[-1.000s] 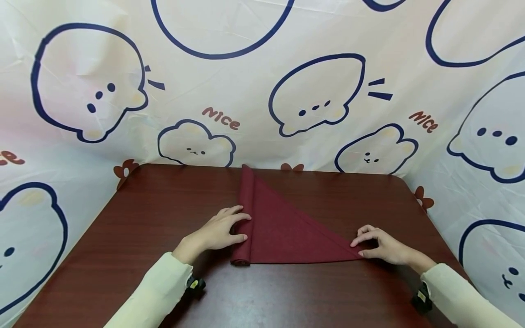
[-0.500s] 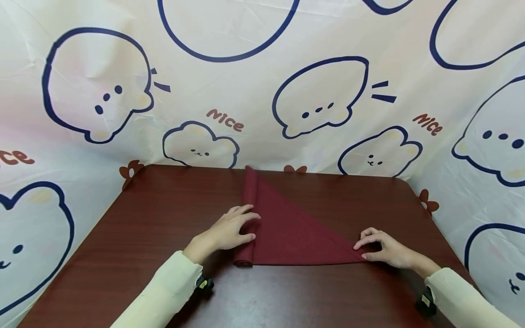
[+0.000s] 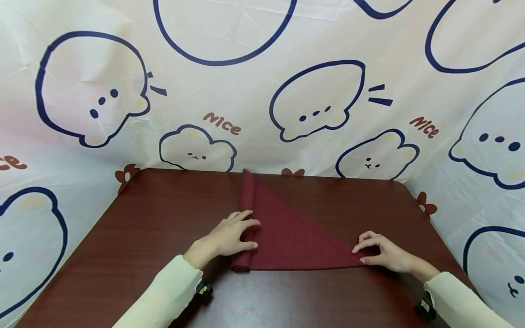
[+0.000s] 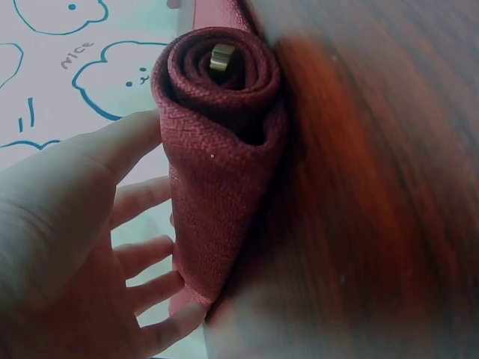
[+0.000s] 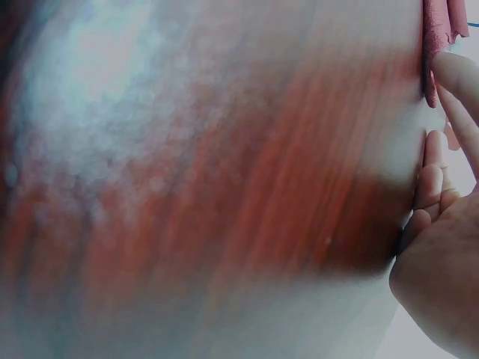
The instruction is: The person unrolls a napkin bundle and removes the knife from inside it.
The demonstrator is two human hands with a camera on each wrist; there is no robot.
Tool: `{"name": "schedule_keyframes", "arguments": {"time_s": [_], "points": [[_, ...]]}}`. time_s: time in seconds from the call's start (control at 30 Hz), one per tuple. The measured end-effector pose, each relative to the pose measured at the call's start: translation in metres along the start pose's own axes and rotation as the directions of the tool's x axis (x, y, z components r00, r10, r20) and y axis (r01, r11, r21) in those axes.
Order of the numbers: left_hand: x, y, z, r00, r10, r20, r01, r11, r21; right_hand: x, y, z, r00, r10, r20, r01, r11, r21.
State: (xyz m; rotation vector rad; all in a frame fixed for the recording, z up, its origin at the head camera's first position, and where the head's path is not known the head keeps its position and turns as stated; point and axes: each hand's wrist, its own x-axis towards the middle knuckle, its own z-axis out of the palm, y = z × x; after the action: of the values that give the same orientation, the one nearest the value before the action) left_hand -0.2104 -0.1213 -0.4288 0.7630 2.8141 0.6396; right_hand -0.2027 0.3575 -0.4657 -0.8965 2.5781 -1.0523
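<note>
A dark red cloth (image 3: 291, 237) lies on the table, its left side wound into a roll (image 3: 247, 191) and its right side tapering flat to a corner. A small brass-coloured end (image 4: 221, 57) of something shows in the roll's centre; its kind cannot be made out. My left hand (image 3: 225, 238) rests across the roll, fingers spread and slightly bent, thumb apart from the forefinger. At the far right corner, the thumb and forefinger of my right hand (image 3: 383, 254) touch the cloth with a gap between them, the other fingers bent.
The brown wooden table (image 3: 172, 200) runs back to a white hanging sheet (image 3: 254, 91) printed with blue cartoon outlines, which also closes in both sides. Each sleeve bears a black wrist camera, the left camera (image 3: 203, 289) and the right camera (image 3: 425, 307).
My left hand has shifted slightly rightward over the roll. The right hand stays at the corner and the cloth keeps its shape; the head view moves a little.
</note>
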Motion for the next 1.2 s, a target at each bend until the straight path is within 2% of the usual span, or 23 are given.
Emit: {"name": "schedule_keyframes", "arguments": {"time_s": [0.3,0.7,1.2], "points": [[0.002,-0.003,0.001,0.999,-0.027,0.020,0.025,0.997,0.075,0.000,-0.002,0.000,1.000,-0.009,0.004,0.009,1.000,-0.007],[-0.003,-0.014,0.003,0.998,-0.050,0.034,0.048,0.997,0.062,0.001,0.001,0.002,1.000,0.000,-0.006,0.000,1.000,-0.024],[-0.014,-0.025,-0.008,0.997,-0.070,0.026,0.068,0.996,0.060,0.001,0.000,0.002,1.000,0.012,-0.020,-0.013,0.999,-0.037]]}}
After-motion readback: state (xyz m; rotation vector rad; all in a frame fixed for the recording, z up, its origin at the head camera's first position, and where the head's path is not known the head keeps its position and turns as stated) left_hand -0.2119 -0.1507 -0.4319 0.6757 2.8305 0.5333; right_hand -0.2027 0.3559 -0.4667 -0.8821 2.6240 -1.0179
